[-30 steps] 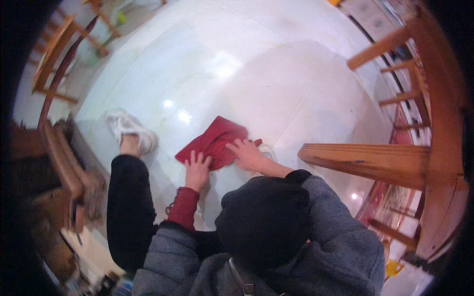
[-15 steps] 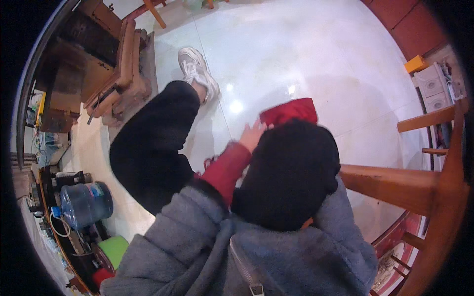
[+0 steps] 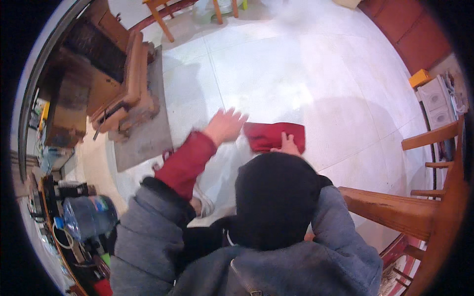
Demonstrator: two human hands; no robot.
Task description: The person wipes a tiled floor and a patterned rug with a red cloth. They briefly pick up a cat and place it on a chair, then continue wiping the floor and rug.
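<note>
A folded piece of red cloth (image 3: 269, 137) shows just beyond my raised knee in black trousers (image 3: 276, 197). My right hand (image 3: 290, 145) grips its near edge, one finger stretched over the fabric; the rest of that hand and forearm is hidden behind the knee. Off the cloth's left end is my left hand (image 3: 226, 125), somewhat blurred, with its fingers spread and nothing in them. A red sleeve (image 3: 190, 160) covers the left forearm below a grey jacket sleeve (image 3: 153, 222). Part of a white shoe (image 3: 203, 203) peeks out under the left arm.
Brown wooden furniture (image 3: 131, 84) stands at the far left on a grey mat (image 3: 140, 143). A blue water jug (image 3: 91, 217) lies at the left. On the right is a wooden chair (image 3: 395, 207), with white boxes (image 3: 434, 101) beyond. Wooden legs (image 3: 162, 22) stand at the far edge.
My left hand has moved left, away from the cloth, and its fingers have spread. The red cloth is lower and further left. My right fingers have come into view; my left leg has drawn back.
</note>
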